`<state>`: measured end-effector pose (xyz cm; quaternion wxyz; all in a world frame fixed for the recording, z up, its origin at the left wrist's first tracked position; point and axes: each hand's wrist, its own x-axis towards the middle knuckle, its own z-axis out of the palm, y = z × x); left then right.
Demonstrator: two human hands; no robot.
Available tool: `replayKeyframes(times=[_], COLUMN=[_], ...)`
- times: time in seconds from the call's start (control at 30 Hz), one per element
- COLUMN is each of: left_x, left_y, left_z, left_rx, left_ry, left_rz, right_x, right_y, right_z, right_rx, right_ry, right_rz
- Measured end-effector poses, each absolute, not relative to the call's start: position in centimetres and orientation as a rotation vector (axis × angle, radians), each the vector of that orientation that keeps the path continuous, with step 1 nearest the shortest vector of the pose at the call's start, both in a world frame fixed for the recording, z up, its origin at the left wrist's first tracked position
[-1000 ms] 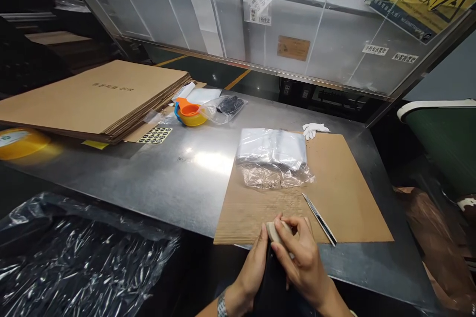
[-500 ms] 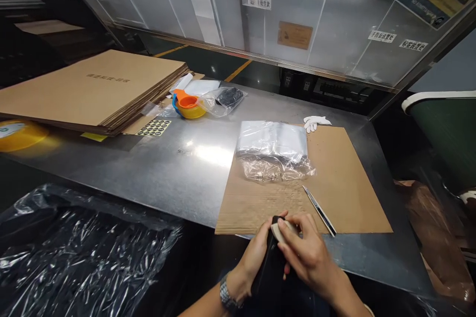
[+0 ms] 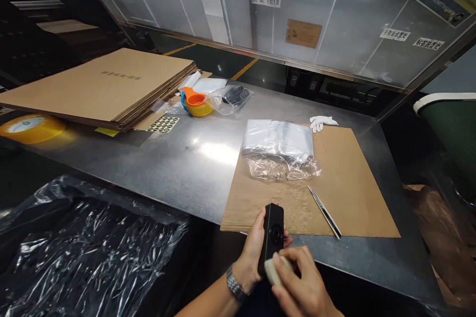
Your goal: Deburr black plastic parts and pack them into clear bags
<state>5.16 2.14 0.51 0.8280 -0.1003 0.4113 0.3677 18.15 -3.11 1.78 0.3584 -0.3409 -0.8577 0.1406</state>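
Observation:
My left hand (image 3: 250,250) is wrapped round a black oblong device (image 3: 274,215) with a round, lens-like recess in its face. The device is held up at the table's front edge. Pinched in my right hand (image 3: 303,280) is a small off-white pad (image 3: 275,270), like an eraser or sponge, against the device's lower end. A utility knife (image 3: 324,212) lies on a cardboard sheet (image 3: 357,183) to the right of my hands. Behind them on the sheet sits a stack of clear plastic bags (image 3: 278,141) in a crinkled wrapper.
Flattened cartons (image 3: 145,74) are stacked at the left, near a yellow tape roll (image 3: 33,129). An orange-and-yellow tape dispenser (image 3: 199,104) and a bagged black item (image 3: 236,95) lie farther back. A white glove (image 3: 323,123) rests beyond the sheet. Black plastic sheeting (image 3: 92,252) fills the lower left.
My right hand with the pad has moved down along the device, from its upper end to its lower end. The device's round recess now shows. The view has shifted slightly.

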Motion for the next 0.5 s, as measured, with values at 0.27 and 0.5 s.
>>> replayKeyframes(times=[0.27, 0.5], left_x=[5.2, 4.6], left_y=[0.4, -0.1], left_z=[0.2, 1.0], left_rx=[-0.034, 0.446], left_ry=[1.020, 1.213], left_rz=[1.079, 1.209], right_x=[17.3, 16.4], right_y=[-2.2, -0.2], right_z=[1.8, 2.3], right_rx=[-0.933, -1.127], right_ry=[-2.279, -2.180], right_rz=[0.328, 0.245])
